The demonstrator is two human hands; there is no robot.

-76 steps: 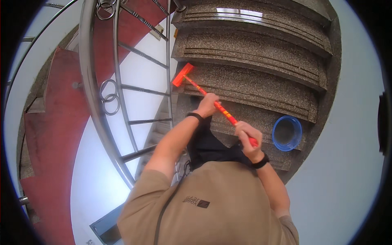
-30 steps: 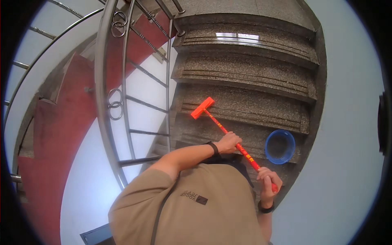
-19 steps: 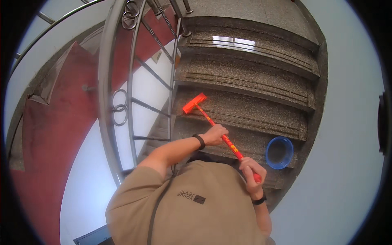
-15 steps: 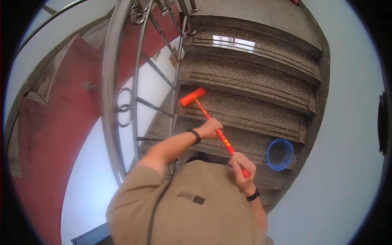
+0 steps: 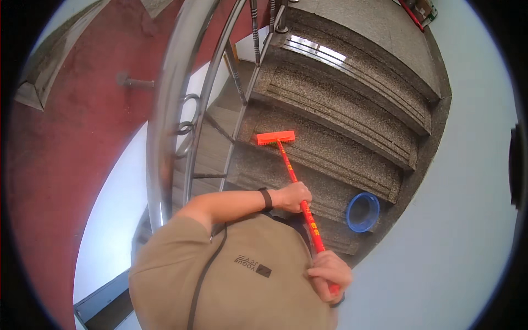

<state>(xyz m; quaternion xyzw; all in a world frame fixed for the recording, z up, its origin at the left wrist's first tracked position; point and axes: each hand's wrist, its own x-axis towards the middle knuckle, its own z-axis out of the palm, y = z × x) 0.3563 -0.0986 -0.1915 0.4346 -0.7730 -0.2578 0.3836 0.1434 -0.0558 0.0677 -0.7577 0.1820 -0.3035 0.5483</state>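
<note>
A long-handled scrub brush (image 5: 285,160) with a red handle and a wide orange-red head reaches out in front of me. Its head lies on a speckled stone step (image 5: 324,148), near the front edge of the tread and toward the railing side. My left hand (image 5: 293,196) is wrapped round the middle of the handle. Lower down, close to my body, my right hand (image 5: 330,273) grips the handle near its end. To the right of the handle stands a blue bucket (image 5: 363,228), on a step by the wall; what is inside looks dark.
A metal railing (image 5: 175,93) with bars and rings runs along the left of the curved stairs. Beyond it lies a red floor (image 5: 71,165) lower down. A pale wall (image 5: 473,165) bounds the right. Objects (image 5: 422,11) sit on the upper landing's right edge.
The brush head has shifted rightward and now lies square to the step edge instead of slanted. Both hands have come closer to my body with the handle. My view has turned somewhat.
</note>
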